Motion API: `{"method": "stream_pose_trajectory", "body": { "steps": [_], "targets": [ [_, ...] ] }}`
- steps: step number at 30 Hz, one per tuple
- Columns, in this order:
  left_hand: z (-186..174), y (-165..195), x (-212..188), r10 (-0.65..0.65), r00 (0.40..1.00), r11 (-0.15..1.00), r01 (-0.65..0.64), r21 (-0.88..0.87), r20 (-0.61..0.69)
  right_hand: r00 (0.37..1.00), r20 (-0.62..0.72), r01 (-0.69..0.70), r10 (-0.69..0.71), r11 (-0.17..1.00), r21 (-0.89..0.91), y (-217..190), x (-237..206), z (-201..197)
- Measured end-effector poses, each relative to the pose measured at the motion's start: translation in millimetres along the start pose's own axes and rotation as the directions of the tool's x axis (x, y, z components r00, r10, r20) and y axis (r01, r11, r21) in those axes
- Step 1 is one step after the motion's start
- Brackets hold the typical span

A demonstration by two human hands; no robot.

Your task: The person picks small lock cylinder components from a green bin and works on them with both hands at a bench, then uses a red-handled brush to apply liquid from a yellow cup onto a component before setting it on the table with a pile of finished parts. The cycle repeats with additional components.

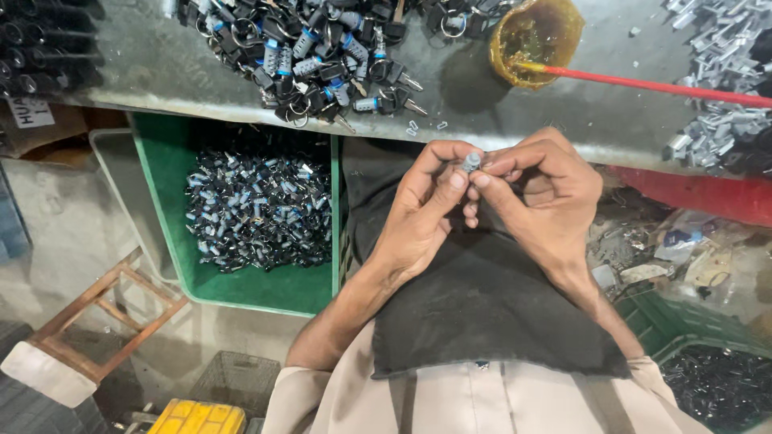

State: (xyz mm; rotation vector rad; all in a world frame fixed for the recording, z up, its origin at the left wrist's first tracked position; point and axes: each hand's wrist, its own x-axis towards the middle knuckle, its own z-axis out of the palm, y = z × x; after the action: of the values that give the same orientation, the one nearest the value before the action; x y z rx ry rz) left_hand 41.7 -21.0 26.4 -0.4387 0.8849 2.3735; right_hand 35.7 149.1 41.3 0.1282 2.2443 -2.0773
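Both hands meet over my lap, just below the metal table edge (515,137). My left hand (422,213) and my right hand (543,197) pinch one small grey metal lock cylinder (471,161) between their fingertips. A dark cloth (482,297) covers my lap beneath them. On the table above lies a heap of lock cylinders with keys and rings (322,56).
A green bin (314,241) of small lock parts stands at my left knee. A yellowish bowl (535,40) with a red-handled brush (659,87) sits on the table. Silver metal pieces (724,80) pile at the right. A second green bin (691,362) and a wooden stool (96,321) stand below.
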Motion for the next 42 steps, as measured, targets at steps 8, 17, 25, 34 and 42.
{"method": "stream_pose_trajectory", "body": {
  "steps": [8,17,25,34,42],
  "targets": [
    [-1.5,7.2,0.4,-0.067,0.997,0.998,0.068,-0.007,0.033,0.998,0.036,-0.051,0.047,0.993,0.106,2.2,-1.3,-2.3],
    [1.8,31.3,5.3,0.069,0.997,0.965,-0.073,0.252,0.024,0.976,-0.189,0.018,0.104,0.833,0.553,15.3,15.9,-29.8],
    [5.1,13.9,61.2,0.063,0.998,0.997,-0.064,-0.045,-0.01,0.927,-0.285,0.125,-0.243,0.918,-0.377,4.2,23.6,-73.4],
    [0.3,9.8,65.4,0.01,1.0,0.983,-0.008,-0.186,0.01,0.89,-0.443,0.165,-0.108,0.982,0.092,15.7,10.7,-75.6],
    [13.4,44.0,33.8,0.141,0.986,0.935,-0.162,0.317,0.088,0.867,-0.351,0.289,-0.354,0.931,-0.223,-10.6,15.3,-64.7]
  ]
}}
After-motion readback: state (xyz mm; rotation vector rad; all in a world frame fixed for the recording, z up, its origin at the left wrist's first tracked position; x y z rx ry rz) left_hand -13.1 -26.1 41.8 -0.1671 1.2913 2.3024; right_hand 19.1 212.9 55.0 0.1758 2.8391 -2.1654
